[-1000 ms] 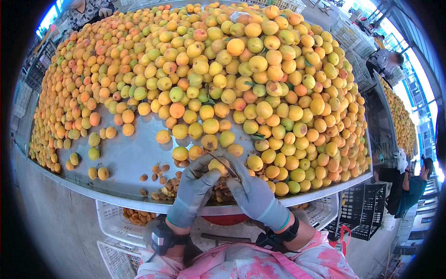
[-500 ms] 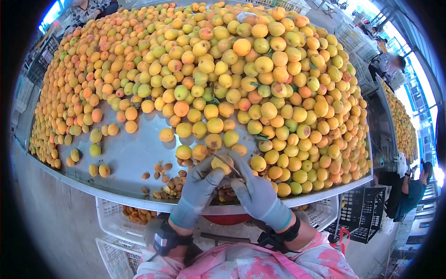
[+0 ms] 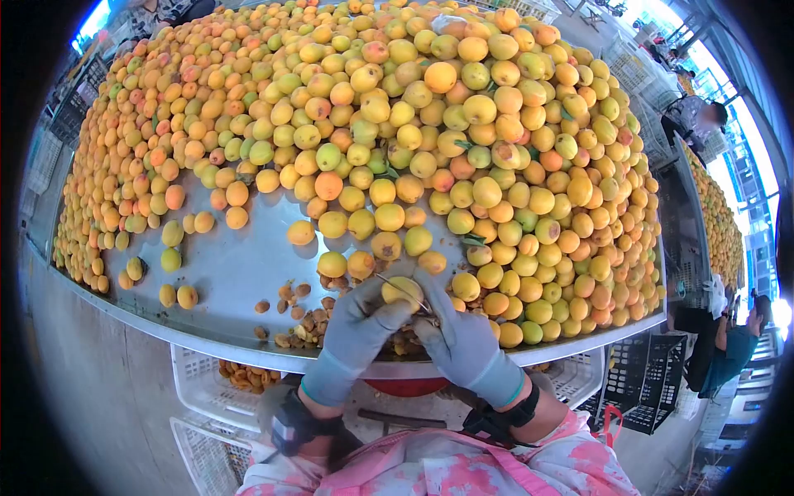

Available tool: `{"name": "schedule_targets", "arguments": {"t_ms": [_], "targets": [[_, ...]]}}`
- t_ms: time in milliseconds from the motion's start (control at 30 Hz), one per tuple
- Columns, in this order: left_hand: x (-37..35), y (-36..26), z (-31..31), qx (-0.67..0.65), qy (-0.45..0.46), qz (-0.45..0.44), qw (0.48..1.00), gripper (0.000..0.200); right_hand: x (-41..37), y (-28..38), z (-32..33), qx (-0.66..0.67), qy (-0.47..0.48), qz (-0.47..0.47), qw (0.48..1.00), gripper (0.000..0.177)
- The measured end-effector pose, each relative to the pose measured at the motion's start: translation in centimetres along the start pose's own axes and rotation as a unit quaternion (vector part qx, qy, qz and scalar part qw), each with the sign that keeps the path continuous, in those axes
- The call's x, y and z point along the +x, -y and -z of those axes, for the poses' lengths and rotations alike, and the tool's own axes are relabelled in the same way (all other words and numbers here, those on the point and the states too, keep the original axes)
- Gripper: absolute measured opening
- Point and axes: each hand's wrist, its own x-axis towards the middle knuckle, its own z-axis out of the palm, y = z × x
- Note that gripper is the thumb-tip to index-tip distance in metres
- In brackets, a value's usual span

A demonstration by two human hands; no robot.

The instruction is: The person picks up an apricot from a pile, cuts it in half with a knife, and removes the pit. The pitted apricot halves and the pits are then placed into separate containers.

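Note:
My left hand, in a grey glove, is closed around a yellow apricot at the front edge of the table. My right hand, gloved too, grips a small knife whose thin blade lies against that fruit. Its handle is mostly hidden by my fingers. Loose brown pits lie left of my hands on the metal table. Whole apricots rest just beyond my fingertips.
A large heap of apricots covers much of the table. Below its edge stand a white crate with orange fruit pieces and black crates. A person is at the right, near another fruit-laden table.
The knife blade shows more clearly across the apricot, which has turned slightly between my fingers. My view has shifted a little, and both hands stay in nearly the same place.

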Motion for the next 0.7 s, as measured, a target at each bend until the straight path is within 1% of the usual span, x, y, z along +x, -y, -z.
{"name": "schedule_targets", "arguments": {"t_ms": [33,67,100,133,167,200,233,300,433,467,500,533,567,600,700], "targets": [[0.0,0.0,0.1,0.001,0.0,0.001,1.0,0.033,0.1,0.3,0.1,-0.035,0.022,-0.018,0.999,0.068],[-0.1,0.0,0.3,0.034,-0.005,-0.004,0.999,0.034,0.1,0.4,0.2,-0.07,0.043,-0.036,0.996,0.068],[0.0,0.1,0.3,0.067,-0.008,-0.01,0.998,0.034,0.1,0.0,-0.2,-0.07,0.042,-0.037,0.996,0.068],[0.1,0.1,0.3,0.067,-0.006,-0.009,0.998,0.034,0.2,-0.7,-1.0,-0.044,0.021,-0.023,0.999,0.069],[0.2,0.2,0.2,0.032,-0.02,-0.004,0.999,0.034,0.2,-1.0,-1.6,-0.018,0.0,-0.008,1.0,0.069],[0.3,0.3,0.1,-0.004,-0.035,0.002,0.999,0.033,0.3,-0.8,-1.7,-0.018,0.001,-0.008,1.0,0.069],[0.1,0.3,-0.1,-0.006,-0.037,0.002,0.999,0.033,0.4,-0.5,-1.7,-0.015,-0.009,-0.013,1.0,0.069],[-0.2,0.3,-0.4,-0.162,-0.065,0.084,0.981,0.032,0.5,-0.3,-1.6,-0.016,-0.015,-0.016,1.0,0.069],[-0.3,0.9,0.2,-0.148,-0.045,0.071,0.985,0.032,0.3,-0.1,-2.1,-0.021,-0.017,-0.022,0.999,0.068],[-0.4,0.6,0.4,-0.045,-0.044,0.026,0.998,0.033,0.3,0.0,-2.2,-0.011,-0.027,-0.02,0.999,0.067],[-0.3,0.2,0.6,0.058,-0.042,-0.02,0.997,0.035,0.2,-0.1,-2.1,-0.012,-0.027,-0.022,0.999,0.067],[-0.2,-0.1,0.8,0.057,-0.041,-0.021,0.997,0.035,0.4,-0.3,-2.0,-0.032,-0.007,-0.017,0.999,0.066],[-0.1,-0.3,1.0,0.131,-0.033,-0.035,0.99,0.036,0.5,-0.4,-1.9,-0.051,0.012,-0.012,0.999,0.064],[-0.1,-0.5,1.1,0.205,-0.026,-0.048,0.977,0.038,0.6,-0.5,-1.7,-0.05,0.011,-0.013,0.999,0.064],[-0.1,-0.4,0.9,0.17,-0.025,-0.061,0.983,0.041,0.7,-0.7,-1.6,-0.02,0.021,0.003,1.0,0.063]]}}
